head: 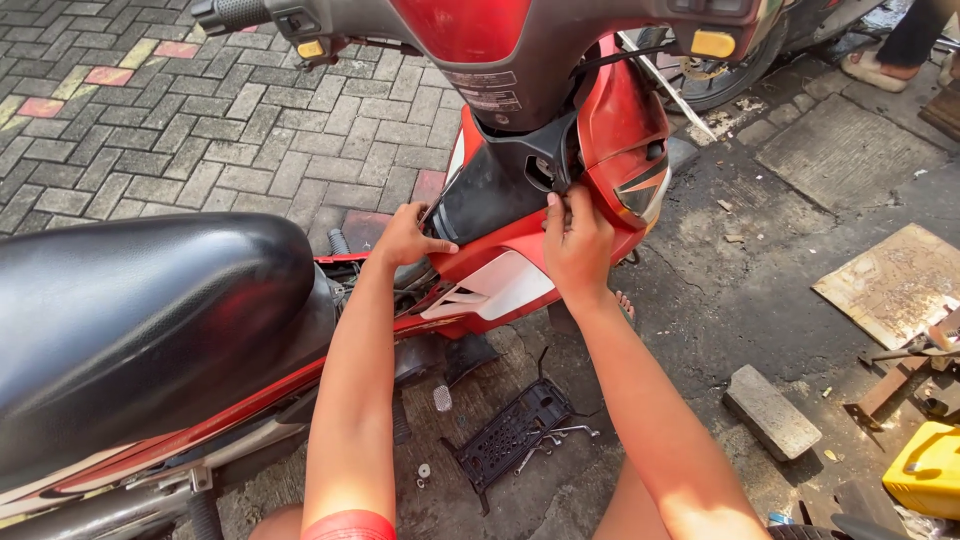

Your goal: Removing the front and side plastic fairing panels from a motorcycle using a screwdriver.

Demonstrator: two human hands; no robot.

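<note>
A red motorbike (470, 30) with a black seat (140, 310) stands in front of me. My left hand (405, 237) rests on the top edge of the red-and-white side panel (490, 280), thumb out toward the black inner leg shield (480, 195). My right hand (577, 240) presses on the seam where the red front cover (620, 130) meets the black shield, fingers bunched at the joint. Whether the right fingers pinch a small part is hidden.
On the ground under the bike lie a black perforated plastic panel (510, 432), a few wrenches (560, 433) and small fasteners (424, 470). A concrete block (770, 410), a cardboard sheet (890, 280) and a yellow container (925, 470) are at the right. Another person's sandalled foot (880, 65) is at top right.
</note>
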